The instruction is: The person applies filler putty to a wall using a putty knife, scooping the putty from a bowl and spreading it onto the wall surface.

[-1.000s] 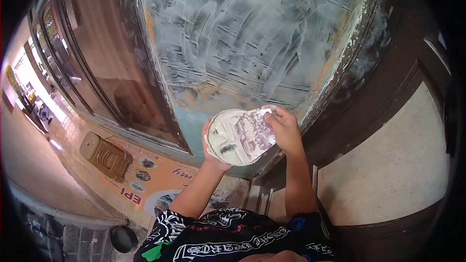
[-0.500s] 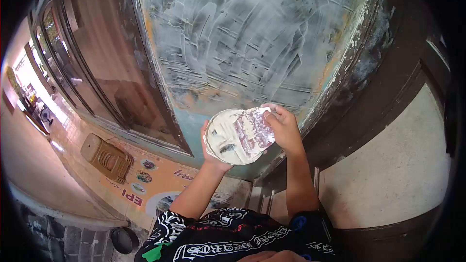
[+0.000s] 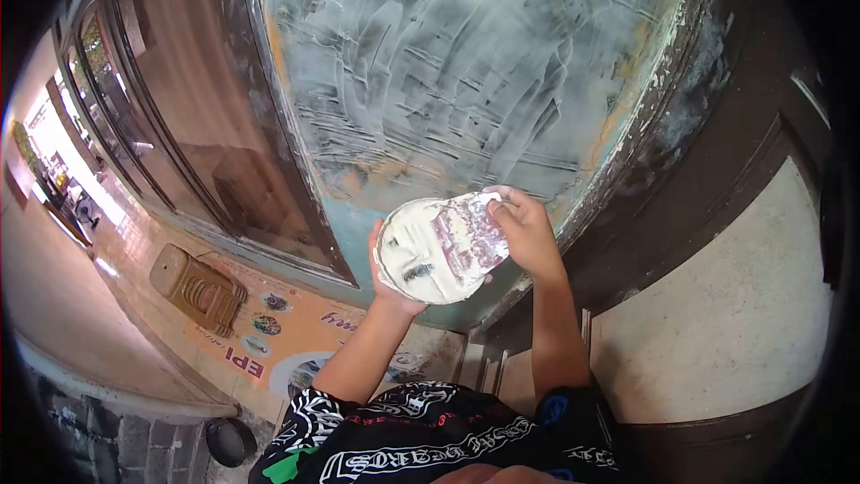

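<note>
My left hand (image 3: 394, 298) supports a round, shallow container of white putty (image 3: 410, 237) from below and along its left side, with the fingers wrapped around the rim. A grey-black smudge marks the putty's surface. Between the thumb and fingers of my right hand (image 3: 530, 240) is a flat putty spreader (image 3: 468, 246), reddish-purple and streaked with white. It lies over the right part of the container, against the putty. Just beyond both hands stands a wall panel (image 3: 430, 81) with grey, streaky smears and bluish-green and orange patches near its edges.
Dark wooden frames border the panel, with a glazed window (image 3: 202, 99) to the left and a brown door with a pale panel (image 3: 717, 296) to the right. Stacked brown plastic stools (image 3: 197, 289) stand on a printed orange banner (image 3: 296, 314). A dark round pan (image 3: 230, 442) sits low at left.
The container and spreader have shifted very slightly, the spreader a touch to the right on the putty. Both hands keep their hold.
</note>
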`<state>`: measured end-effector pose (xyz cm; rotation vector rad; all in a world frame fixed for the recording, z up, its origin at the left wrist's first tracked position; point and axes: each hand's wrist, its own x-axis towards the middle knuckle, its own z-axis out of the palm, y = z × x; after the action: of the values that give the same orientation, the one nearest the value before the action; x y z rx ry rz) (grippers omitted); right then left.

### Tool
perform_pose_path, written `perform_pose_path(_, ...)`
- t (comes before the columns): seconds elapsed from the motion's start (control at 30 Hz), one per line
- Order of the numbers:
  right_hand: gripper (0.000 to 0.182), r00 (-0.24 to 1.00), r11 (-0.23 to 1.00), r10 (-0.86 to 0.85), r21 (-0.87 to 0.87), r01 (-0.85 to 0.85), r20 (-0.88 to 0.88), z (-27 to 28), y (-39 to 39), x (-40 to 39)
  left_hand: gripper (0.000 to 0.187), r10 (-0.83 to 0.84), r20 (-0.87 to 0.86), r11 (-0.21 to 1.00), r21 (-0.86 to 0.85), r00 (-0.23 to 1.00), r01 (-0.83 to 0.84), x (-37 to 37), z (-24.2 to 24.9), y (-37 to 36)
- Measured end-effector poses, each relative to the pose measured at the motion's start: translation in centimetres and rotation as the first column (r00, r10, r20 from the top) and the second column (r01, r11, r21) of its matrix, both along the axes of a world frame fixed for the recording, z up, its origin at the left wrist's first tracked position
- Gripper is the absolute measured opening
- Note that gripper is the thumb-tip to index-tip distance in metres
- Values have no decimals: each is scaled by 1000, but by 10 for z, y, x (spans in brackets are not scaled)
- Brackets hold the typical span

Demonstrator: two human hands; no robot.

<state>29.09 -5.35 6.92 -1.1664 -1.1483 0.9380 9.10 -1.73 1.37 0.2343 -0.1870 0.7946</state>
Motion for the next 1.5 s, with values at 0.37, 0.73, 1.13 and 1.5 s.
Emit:
perform_pose_path(0.37,26,997,1000,9,12,-8,-73,17,-1,0,84,14,-7,996,92,1000,-13,0,13,-2)
perform_pose_path(0.73,26,999,999,33,5,-33,-17,21,5,8,83,26,-35,999,40,999,-24,4,14,-2)
perform_pose_path(1.13,26,995,997,71,-18,-72,-73,21,6,12,78,-90,153,986,154,984,66,2,20,-8)
perform_pose_path(1.5,26,998,994,60,95,-60,1,50,8,23,79,-15,57,995,99,998,9,8,26,-1)
